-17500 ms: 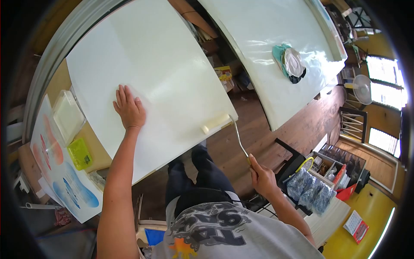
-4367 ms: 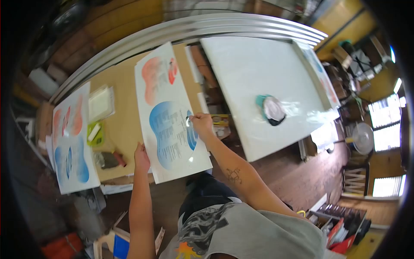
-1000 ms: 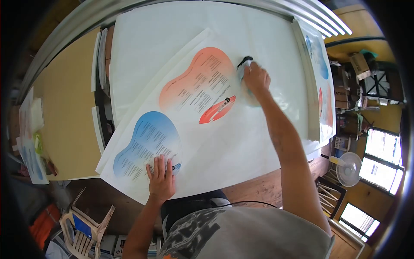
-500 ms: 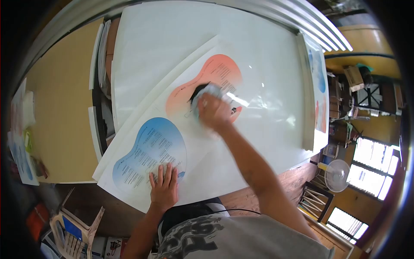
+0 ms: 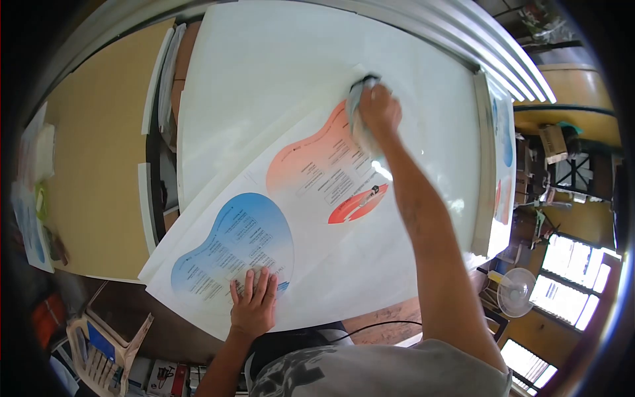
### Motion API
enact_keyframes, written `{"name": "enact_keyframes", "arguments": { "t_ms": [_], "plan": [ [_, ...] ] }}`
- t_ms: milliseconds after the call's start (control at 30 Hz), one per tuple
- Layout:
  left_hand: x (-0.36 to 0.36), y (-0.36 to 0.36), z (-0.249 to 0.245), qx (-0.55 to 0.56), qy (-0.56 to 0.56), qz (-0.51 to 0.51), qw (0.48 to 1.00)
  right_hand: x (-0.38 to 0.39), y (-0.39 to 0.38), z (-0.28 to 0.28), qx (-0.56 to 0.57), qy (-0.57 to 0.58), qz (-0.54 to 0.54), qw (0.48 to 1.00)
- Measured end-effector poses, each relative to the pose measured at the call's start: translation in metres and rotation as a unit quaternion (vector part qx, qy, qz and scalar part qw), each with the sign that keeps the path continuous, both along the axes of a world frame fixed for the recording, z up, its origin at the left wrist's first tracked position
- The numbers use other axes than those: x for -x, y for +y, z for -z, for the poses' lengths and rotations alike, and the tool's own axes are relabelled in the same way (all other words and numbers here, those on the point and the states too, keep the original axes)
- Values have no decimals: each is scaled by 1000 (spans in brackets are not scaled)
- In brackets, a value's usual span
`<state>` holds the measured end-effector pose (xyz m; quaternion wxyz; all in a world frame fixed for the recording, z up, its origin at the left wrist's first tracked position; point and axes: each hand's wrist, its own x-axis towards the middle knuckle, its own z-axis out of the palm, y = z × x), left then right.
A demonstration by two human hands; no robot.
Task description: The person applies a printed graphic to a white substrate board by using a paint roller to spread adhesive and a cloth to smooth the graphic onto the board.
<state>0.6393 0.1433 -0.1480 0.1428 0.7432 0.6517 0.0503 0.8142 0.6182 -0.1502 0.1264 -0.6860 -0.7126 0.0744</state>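
Note:
A printed sheet (image 5: 311, 264) lies slantwise on the white tabletop, bearing a blue curved shape (image 5: 231, 245) and an orange-red one (image 5: 311, 155) with lines of small text. My left hand (image 5: 254, 308) rests flat, fingers spread, on the lower edge of the blue shape. At the far upper end of the sheet, my right hand (image 5: 381, 109) is closed round a pale cloth (image 5: 360, 126), pressed on the orange shape's top edge. A dark edge (image 5: 365, 81) shows beyond the cloth; motion blur hides what it belongs to.
Left of the white table (image 5: 264, 59) lies a tan board (image 5: 99, 152), past a narrow gap holding rolled or folded material. A raised rail (image 5: 486, 165) runs along the right side. On the floor are a plastic chair (image 5: 109, 351) and a fan (image 5: 516, 291).
My right hand has slid the cloth up and away, from the middle of the orange shape to its far end, uncovering the red printed figure. My left hand stays in place.

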Motion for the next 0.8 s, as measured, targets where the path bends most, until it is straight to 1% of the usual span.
{"name": "enact_keyframes", "arguments": {
  "t_ms": [33, 67, 100, 133, 167, 200, 267, 333, 367, 400, 433, 467, 500, 567, 600, 633, 667, 700, 733, 767, 800],
  "plan": [
    [1, -1, -3, -2, -3, 0, 1000, -2, -44, -7, 39, 20, -21, 999],
    [1, 1, -5, 2, -10, -1, 1000, -7, -95, 8, 28, 52, -33, 998],
    [1, 3, -6, 5, -17, -1, 1000, -3, -149, 0, 62, 21, -52, 996],
    [2, 4, -7, 0, -20, 0, 1000, -18, -196, 21, 45, 52, -174, 982],
    [2, 5, -8, 1, -21, 2, 1000, -12, -235, 6, 57, 109, -213, 969],
    [2, 5, -7, 4, -23, 3, 1000, -7, -245, -15, 18, 102, -313, 944],
    [2, 2, -3, 3, -30, 11, 999, -4, -221, -8, 105, 53, -301, 946],
    [2, 1, 3, 10, -34, 14, 999, 2, -161, 10, 78, 70, -293, 950],
    [3, 1, 2, 6, -34, 20, 999, 16, -122, 0, 129, -33, -232, 964],
    [3, 2, 2, -1, -32, 23, 999, 23, -77, 5, 119, -31, -185, 975],
    [4, 4, 2, 5, -29, 20, 999, 20, -42, 26, -83, -73, -220, 969],
    [3, 6, 0, 9, -19, 14, 1000, 47, -17, -10, 37, -16, -90, 995],
    [3, 5, -5, 12, -9, 11, 1000, 50, -25, -5, 43, -14, -91, 995],
    [3, 4, -8, 20, -19, 11, 1000, 58, -37, -7, 61, 46, -37, 996],
    [3, 6, -7, 21, -31, 2, 999, 54, -77, 4, 29, 45, -78, 996],
    [3, 6, -6, 9, -33, 0, 999, 55, -132, 12, 0, 36, -97, 995],
    [6, 7, -7, 4, -34, -5, 999, 51, -183, 16, -137, 4, -227, 964],
    [6, 8, -7, 3, -34, -4, 999, 50, -220, 9, -34, 104, -266, 958],
    [4, 6, -5, 6, -35, 0, 999, 49, -224, 3, 37, 80, -280, 956],
    [5, 4, -7, 11, -39, 2, 999, 50, -213, 1, 24, 105, -318, 942],
    [6, 6, -5, 9, -38, 6, 999, 53, -186, 4, 8, 130, -357, 925]
  ]
}}
